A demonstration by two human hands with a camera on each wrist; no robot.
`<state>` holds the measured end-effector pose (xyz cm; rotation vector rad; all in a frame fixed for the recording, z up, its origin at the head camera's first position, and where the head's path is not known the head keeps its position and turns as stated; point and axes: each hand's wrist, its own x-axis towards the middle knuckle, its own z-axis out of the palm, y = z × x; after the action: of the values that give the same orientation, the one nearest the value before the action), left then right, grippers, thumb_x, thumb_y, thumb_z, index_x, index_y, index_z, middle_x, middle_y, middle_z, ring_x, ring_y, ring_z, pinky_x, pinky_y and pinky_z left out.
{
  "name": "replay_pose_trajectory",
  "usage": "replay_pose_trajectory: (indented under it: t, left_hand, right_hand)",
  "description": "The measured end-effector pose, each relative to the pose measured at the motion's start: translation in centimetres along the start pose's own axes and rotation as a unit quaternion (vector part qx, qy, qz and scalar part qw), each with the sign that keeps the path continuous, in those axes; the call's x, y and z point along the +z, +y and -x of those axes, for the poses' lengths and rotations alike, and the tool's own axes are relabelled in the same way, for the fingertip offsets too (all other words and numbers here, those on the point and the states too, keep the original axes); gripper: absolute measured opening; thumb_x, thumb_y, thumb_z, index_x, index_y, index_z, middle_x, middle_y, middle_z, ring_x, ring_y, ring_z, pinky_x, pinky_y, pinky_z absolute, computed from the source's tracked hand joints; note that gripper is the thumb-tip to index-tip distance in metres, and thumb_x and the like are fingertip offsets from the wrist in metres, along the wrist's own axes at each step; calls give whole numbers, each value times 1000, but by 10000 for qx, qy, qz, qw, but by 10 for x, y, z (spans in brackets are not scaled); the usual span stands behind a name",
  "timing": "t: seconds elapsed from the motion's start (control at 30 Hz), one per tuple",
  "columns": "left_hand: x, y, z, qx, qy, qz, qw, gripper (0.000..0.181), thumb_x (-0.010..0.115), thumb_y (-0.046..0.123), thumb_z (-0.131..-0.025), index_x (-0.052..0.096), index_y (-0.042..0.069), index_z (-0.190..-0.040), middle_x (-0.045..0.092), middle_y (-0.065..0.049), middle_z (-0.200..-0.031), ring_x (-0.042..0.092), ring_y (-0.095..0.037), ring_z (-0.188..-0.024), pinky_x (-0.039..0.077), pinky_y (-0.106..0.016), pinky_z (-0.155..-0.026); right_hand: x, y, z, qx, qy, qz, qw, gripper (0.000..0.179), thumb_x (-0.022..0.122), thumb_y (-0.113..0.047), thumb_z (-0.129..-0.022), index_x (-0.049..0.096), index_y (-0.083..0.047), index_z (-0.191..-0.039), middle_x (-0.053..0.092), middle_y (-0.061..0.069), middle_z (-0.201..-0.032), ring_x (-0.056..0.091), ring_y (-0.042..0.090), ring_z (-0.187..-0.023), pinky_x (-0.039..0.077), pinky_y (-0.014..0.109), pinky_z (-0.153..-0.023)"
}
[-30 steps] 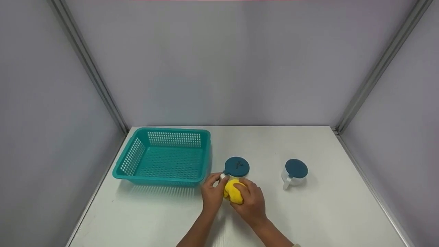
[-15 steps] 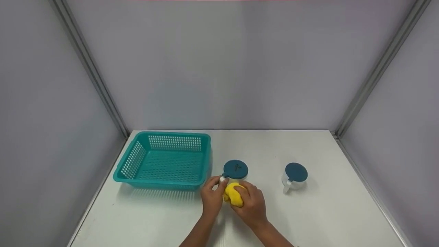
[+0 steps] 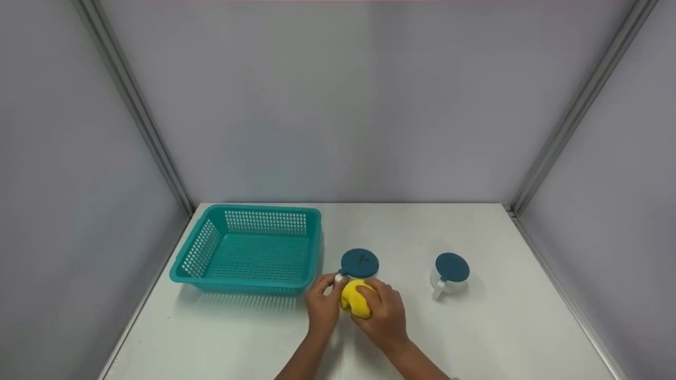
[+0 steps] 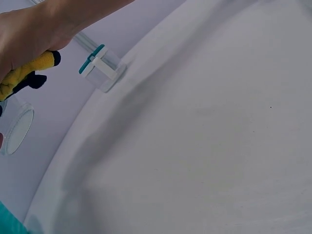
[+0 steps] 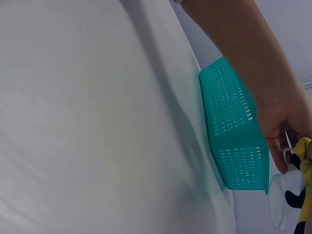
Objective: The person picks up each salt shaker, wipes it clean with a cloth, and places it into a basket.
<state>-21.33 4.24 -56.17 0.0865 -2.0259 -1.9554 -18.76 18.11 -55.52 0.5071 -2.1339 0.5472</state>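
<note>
My left hand (image 3: 322, 305) pinches the white handle of a clear lidded mug (image 3: 359, 263) with a dark blue lid that bears a dark mark. The mug is raised off the table, its round base showing in the right wrist view, where the left hand (image 5: 280, 122) grips it from beyond. In my right hand (image 3: 384, 316) is a bunched yellow soft thing (image 3: 355, 301), held against the near side of the mug. Black knobbly ends on this plush-like yellow thing (image 4: 29, 70) show in the left wrist view. The right palm hides part of it.
A second lidded mug (image 3: 450, 269) stands upright at the right, its handle toward me. At the left sits a teal perforated basket (image 3: 237, 283) with nothing in it. Grey panels (image 3: 338, 105) wall the white table (image 3: 507, 327) at the back and sides.
The head view has tilted slightly, so the whole scene sits a little lower in it. Both hands keep their grips on the mug and the yellow soft thing, with barely any movement.
</note>
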Motion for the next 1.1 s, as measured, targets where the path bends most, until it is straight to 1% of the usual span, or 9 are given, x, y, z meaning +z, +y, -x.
replay_pose_trajectory:
  t: [0.17,0.3,0.43,0.53,0.6,0.7,0.8,0.9,1.1]
  left_hand:
    - [-1,0,0,57,-37,65,10000,18,69,36,-84,72,21,-94,65,5,-96,59,-13,-93,52,-28,-84]
    - [0,2,0,14,-63,173,9998,20,69,39,-84,72,22,-94,65,5,-96,59,-14,-93,53,-28,-84]
    - [0,4,-3,-61,-23,173,9998,21,70,40,-83,72,23,-95,64,6,-97,59,-14,-95,52,-24,-83]
    - [-1,6,-3,-141,-15,117,9998,19,69,37,-84,71,23,-95,64,5,-97,58,-16,-92,53,-23,-80]
    - [-2,7,-3,-150,-40,209,9997,16,69,32,-85,71,20,-96,63,3,-96,59,-19,-90,54,-26,-77]
    - [-4,12,-2,-23,-82,471,9989,13,69,21,-86,71,13,-96,63,-4,-95,61,-25,-85,57,-33,-73]
    - [-7,21,0,119,-165,689,9974,14,69,15,-86,71,7,-97,63,-8,-95,63,-27,-84,57,-37,-73]
    - [-10,30,2,126,-212,739,9970,16,69,15,-86,70,5,-98,63,-7,-95,62,-27,-86,57,-36,-73]
    - [-11,31,3,42,-187,826,9964,17,70,15,-85,70,3,-97,63,-9,-95,62,-31,-88,57,-36,-72]
  right_hand:
    - [0,-1,0,23,-117,73,9999,42,79,-37,-71,65,-17,-105,59,2,-111,56,12,-89,52,29,-74]
    - [0,0,1,12,-118,128,9998,42,80,-37,-70,65,-17,-104,59,1,-112,56,12,-89,52,30,-74]
    - [1,1,2,-9,-140,149,9998,41,79,-37,-71,66,-17,-104,59,2,-113,56,12,-89,52,30,-74]
    - [2,1,4,-24,-170,167,9997,40,78,-37,-71,66,-17,-104,60,2,-112,56,12,-88,52,29,-73]
    - [3,2,7,-27,-189,167,9997,40,78,-37,-71,66,-17,-104,59,2,-110,56,13,-86,52,29,-72]
    - [4,4,10,-1,-191,195,9996,40,78,-37,-70,66,-17,-103,59,2,-108,56,13,-85,51,29,-70]
    - [4,6,12,92,-174,177,9996,40,79,-36,-69,67,-17,-102,59,1,-108,55,12,-85,51,29,-70]
    - [4,9,13,206,-157,150,9996,41,80,-35,-68,67,-17,-102,59,0,-108,55,12,-86,51,29,-70]
    - [1,13,13,404,-108,156,9990,42,81,-33,-68,67,-16,-103,58,1,-108,55,12,-87,51,30,-71]
